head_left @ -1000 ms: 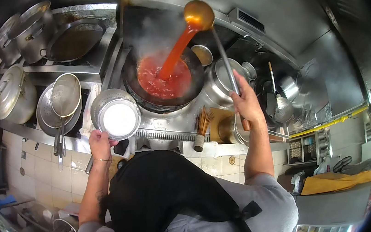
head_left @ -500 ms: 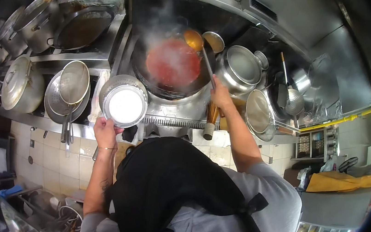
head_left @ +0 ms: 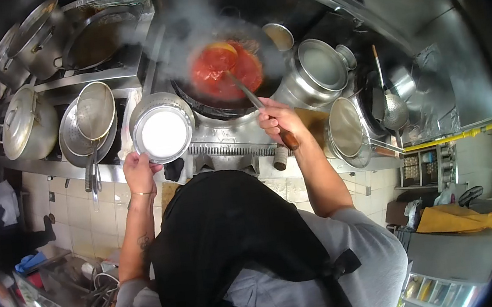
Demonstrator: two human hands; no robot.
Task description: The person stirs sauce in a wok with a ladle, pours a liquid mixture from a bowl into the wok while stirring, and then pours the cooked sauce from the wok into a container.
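My left hand (head_left: pixel 139 172) is closed on the near rim of a round metal bowl (head_left: pixel 159 114) filled with something white, to the left of the stove front. My right hand (head_left: pixel 280 118) grips a long ladle (head_left: pixel 244 90) by its handle, whose wooden end shows below the fingers. The ladle's head lies in red sauce (head_left: pixel 252 71) inside a large dark wok (head_left: pixel 207 110). Thick steam rises over the wok and blurs its far left side. Just below my right hand, a brush (head_left: pixel 281 158) rests at the stove's front edge.
Right of the wok stand a lidded metal pot (head_left: pixel 322 64), a small bowl (head_left: pixel 279 36), a fine strainer (head_left: pixel 346 127) and a perforated skimmer (head_left: pixel 395 112). On the left are a strainer (head_left: pixel 95 110) on a colander and a large lidded pot (head_left: pixel 29 122). A person's dark-clad leg (head_left: pixel 29 240) shows at far left.
The ladle's head has moved left from the wok's right edge into the sauce, and its handle now slants. Steam has thickened. The bowl in my left hand stays almost in place.
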